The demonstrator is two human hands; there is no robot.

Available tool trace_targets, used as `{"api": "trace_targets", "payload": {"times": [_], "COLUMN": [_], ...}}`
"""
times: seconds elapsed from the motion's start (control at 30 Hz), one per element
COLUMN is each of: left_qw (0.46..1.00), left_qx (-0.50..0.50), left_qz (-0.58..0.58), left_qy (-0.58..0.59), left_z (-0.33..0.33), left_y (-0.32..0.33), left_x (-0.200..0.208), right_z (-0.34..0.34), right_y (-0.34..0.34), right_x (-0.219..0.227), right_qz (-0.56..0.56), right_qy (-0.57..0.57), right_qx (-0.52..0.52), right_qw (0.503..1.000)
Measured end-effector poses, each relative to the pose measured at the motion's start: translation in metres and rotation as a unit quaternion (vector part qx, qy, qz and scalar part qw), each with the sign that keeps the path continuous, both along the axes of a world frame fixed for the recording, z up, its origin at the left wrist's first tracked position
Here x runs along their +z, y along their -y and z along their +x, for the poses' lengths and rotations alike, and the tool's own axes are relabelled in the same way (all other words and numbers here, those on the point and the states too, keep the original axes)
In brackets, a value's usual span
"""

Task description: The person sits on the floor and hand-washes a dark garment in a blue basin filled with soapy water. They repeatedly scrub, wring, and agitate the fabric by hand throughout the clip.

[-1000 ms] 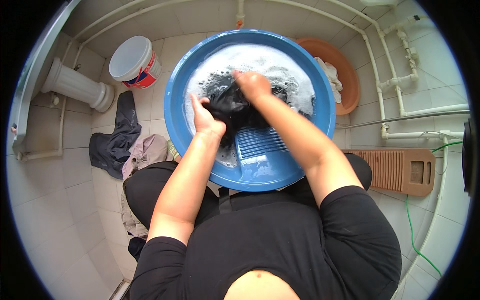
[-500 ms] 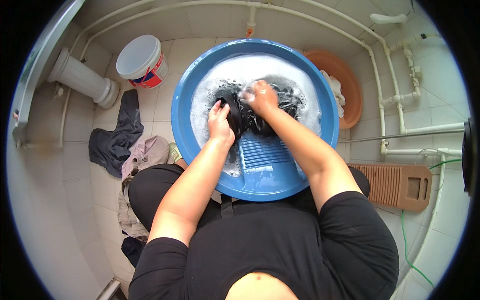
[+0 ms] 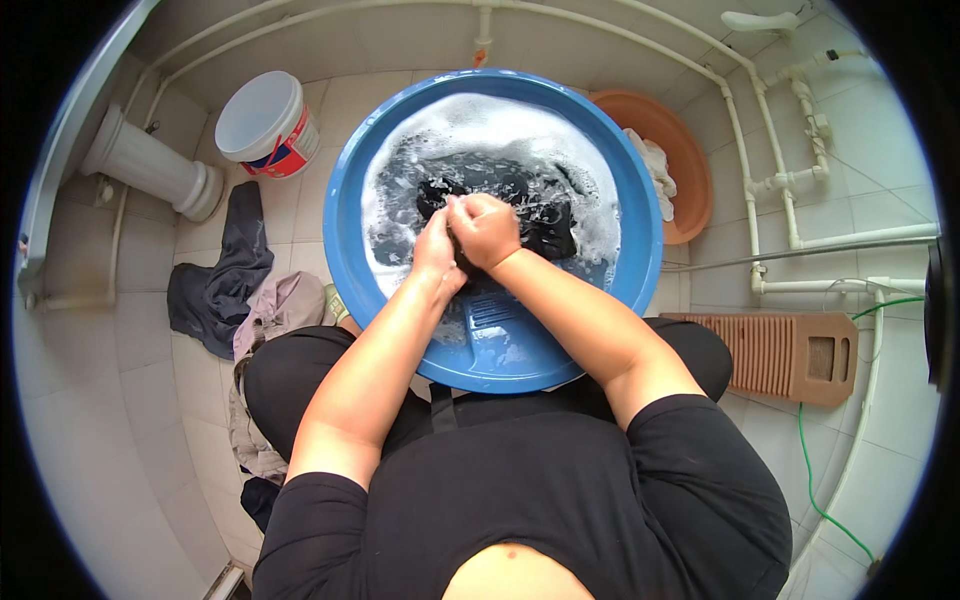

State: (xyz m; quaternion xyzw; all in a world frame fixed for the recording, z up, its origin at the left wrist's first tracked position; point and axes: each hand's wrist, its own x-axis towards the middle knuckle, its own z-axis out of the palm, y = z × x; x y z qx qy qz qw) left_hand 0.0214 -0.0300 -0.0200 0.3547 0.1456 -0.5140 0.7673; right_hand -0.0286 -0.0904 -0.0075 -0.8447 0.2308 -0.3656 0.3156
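A large blue basin (image 3: pixel 508 376) with a built-in ribbed washboard (image 3: pixel 492 312) stands between my knees, holding foamy grey water. In it lies a wet black garment (image 3: pixel 548 232), partly under suds; its exact kind does not show. My left hand (image 3: pixel 436 250) and my right hand (image 3: pixel 484 232) meet above the near side of the water, fingers closed and knuckles almost touching. Both grip part of the black cloth, mostly hidden under the hands. The rest of the garment spreads behind and to the right of my right hand.
An orange basin (image 3: pixel 697 205) with white cloth sits behind at the right. A brown washboard (image 3: pixel 770 355) lies beside my right knee. At the left are a white bucket (image 3: pixel 262 115), a dark garment (image 3: pixel 215 295) and pinkish cloth (image 3: pixel 285 303). White pipes line the walls.
My right hand has come left and nearer to me, up against my left hand. The black garment now spreads flatter in the water, and less foam covers the middle.
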Motion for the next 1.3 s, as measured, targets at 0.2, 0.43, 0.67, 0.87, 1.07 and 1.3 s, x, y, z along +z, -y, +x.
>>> {"api": "trace_targets", "payload": {"times": [0.2, 0.43, 0.67, 0.87, 1.07, 1.3], "left_qw": [0.995, 0.961, 0.503, 0.514, 0.548, 0.498], "left_qx": [-0.073, -0.160, -0.352, -0.556, -0.527, -0.348], "left_qz": [0.011, 0.055, 0.398, 0.384, 0.404, 0.278], "left_qy": [-0.068, 0.218, 0.682, 0.528, 0.508, 0.745], "left_z": [0.019, -0.011, 0.020, 0.035, 0.042, 0.025], "left_y": [-0.011, -0.006, -0.017, -0.017, -0.018, -0.016], "left_x": [-0.032, 0.019, 0.006, -0.007, 0.020, 0.006], "right_z": [-0.011, -0.020, -0.032, -0.014, -0.015, -0.031], "right_y": [-0.013, 0.110, 0.143, 0.123, 0.119, 0.076], "right_x": [0.013, -0.036, -0.019, -0.034, -0.032, 0.027], "right_qz": [-0.042, -0.099, -0.152, 0.079, 0.069, 0.094], "right_qy": [0.033, -0.176, -0.383, -0.595, -0.571, -0.338], "right_qx": [0.087, -0.118, -0.013, 0.072, -0.034, 0.100], "right_qw": [0.995, 0.972, 0.911, 0.796, 0.817, 0.931]}}
